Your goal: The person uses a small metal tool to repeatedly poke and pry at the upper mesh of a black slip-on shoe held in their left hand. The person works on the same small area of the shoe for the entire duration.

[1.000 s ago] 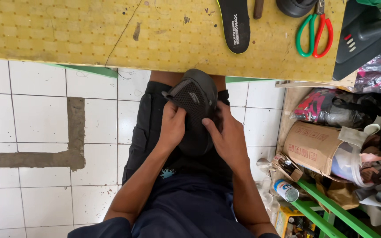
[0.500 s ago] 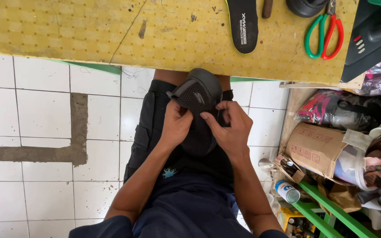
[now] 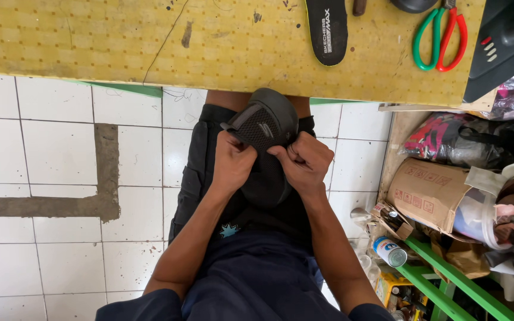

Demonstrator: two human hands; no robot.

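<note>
**benchwatcher:** Watching the head feed. I've got both hands on a black slip-on shoe held over the lap, just below the near edge of the yellow worktable. Left hand is curled tight around the shoe's left side, right hand is fisted on the right side, fingers pinching the collar. Looks to me like the working-the-upper stage, pulling or stretching the opening.

**solefixer:** What's the next move need, you reckon?

**benchwatcher:** My guess: a firm, even pull from both sides without twisting the shoe, and the black insole lying on the worktable is probably what goes in after. Red-and-green scissors sit to the insole's right.

**solefixer:** Any packaging around?

**benchwatcher:** Right of the worktable, lower down: a brown cardboard box with red printed marks, lying tilted, a pink-and-black bag above it, and a small blue-and-white tin on its side near a green shelf rail.
</note>
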